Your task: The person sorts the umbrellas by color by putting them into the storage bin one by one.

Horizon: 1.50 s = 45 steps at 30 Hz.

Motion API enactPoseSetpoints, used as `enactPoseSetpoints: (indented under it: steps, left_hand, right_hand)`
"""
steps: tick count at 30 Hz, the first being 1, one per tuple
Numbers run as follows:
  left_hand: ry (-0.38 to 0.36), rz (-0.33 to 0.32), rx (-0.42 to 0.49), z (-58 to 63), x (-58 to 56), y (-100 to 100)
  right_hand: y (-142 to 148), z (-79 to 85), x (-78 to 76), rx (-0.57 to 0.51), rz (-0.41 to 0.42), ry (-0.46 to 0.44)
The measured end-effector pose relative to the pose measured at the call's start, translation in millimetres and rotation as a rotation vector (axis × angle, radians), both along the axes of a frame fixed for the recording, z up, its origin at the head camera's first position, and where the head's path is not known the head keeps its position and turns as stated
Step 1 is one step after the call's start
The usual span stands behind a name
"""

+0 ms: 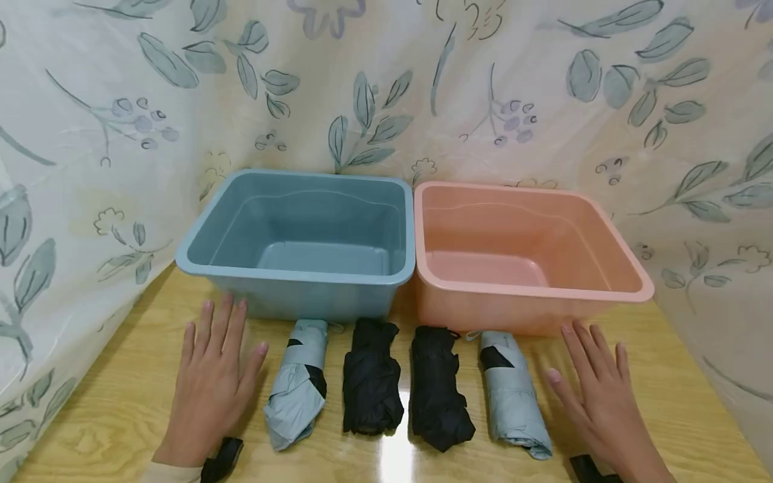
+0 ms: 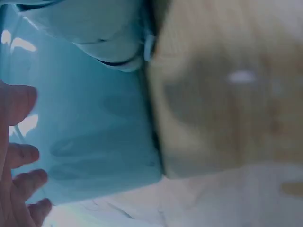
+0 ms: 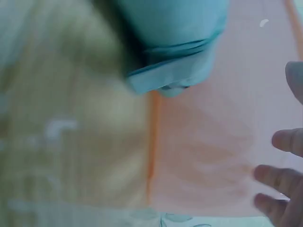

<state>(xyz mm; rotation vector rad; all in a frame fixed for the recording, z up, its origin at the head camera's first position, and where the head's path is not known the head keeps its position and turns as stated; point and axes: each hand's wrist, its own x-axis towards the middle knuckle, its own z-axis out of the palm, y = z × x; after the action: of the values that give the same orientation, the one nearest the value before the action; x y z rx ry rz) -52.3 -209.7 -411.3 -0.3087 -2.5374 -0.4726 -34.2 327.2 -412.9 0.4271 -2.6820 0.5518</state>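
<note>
My left hand lies palm down on the table with its fingers stretched toward the blue bin. Just right of it is a light blue folded umbrella with black patches, not touched. Two black folded umbrellas lie side by side in the middle. A second light blue folded umbrella rests at the right of the row. Beside that one, my right hand is spread out, fingers pointing at the pink bin. Neither hand holds anything.
Both bins stand against each other behind the umbrellas, and their visible insides hold nothing. A wooden table lies under everything. A leaf-patterned curtain hangs behind and along both sides.
</note>
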Motion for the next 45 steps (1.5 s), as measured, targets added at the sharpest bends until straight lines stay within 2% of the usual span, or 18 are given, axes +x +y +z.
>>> enactPoseSetpoints:
  steps: [2, 4, 8, 10, 13, 16, 20, 23, 26, 29, 34, 41, 43, 45]
  left_hand:
    - [0.010, 0.003, 0.048, 7.7, 1.0, -2]
    - [0.023, 0.035, 0.136, 19.1, 1.4, -5]
    - [0.055, 0.165, 0.375, 44.5, -1.5, -15]
    - [0.064, 0.214, 0.494, 55.6, -6.7, -21]
    - [0.014, 0.222, 0.642, 69.3, -19.5, -31]
    - [-0.103, 0.148, 0.758, 77.8, -37.5, -39]
    - [-0.251, 0.004, 0.893, 83.1, -60.8, -43]
    - [-0.315, -0.073, 1.013, 84.3, -73.8, -41]
    - [-0.338, -0.106, 1.114, 82.9, -83.3, -40]
    - [-0.330, -0.108, 1.177, 79.6, -89.0, -39]
    - [-0.310, -0.102, 1.185, 74.7, -90.4, -40]
    - [-0.333, -0.110, 1.143, 72.0, -88.6, -42]
    - [-0.342, -0.118, 1.135, 72.2, -87.2, -44]
    - [-0.354, -0.129, 1.131, 72.4, -85.6, -45]
  right_hand:
    - [-3, 5.6, 3.6, -0.091, -0.016, -0.042]
    - [-6, 12.0, 7.4, -0.157, -0.047, -0.082]
    - [-11, 24.1, 12.0, -0.246, -0.062, -0.119]
    - [-13, 27.8, 12.1, -0.273, -0.037, -0.117]
    - [-13, 30.5, 10.5, -0.308, 0.005, -0.134]
    - [-10, 32.5, 8.7, -0.332, 0.053, -0.195]
    - [-8, 34.0, 5.2, -0.338, 0.101, -0.291]
    - [-7, 32.4, 1.5, -0.330, 0.122, -0.340]
    - [-7, 30.8, -2.2, -0.330, 0.145, -0.381]
    - [-7, 29.8, -6.6, -0.343, 0.157, -0.456]
    - [-8, 25.8, -15.9, -0.384, 0.193, -0.591]
    - [-18, 12.7, -27.6, -0.430, 0.379, -0.605]
    - [-22, 10.4, -29.4, -0.413, 0.379, -0.610]
    - [-27, 9.4, -30.1, -0.377, 0.344, -0.615]
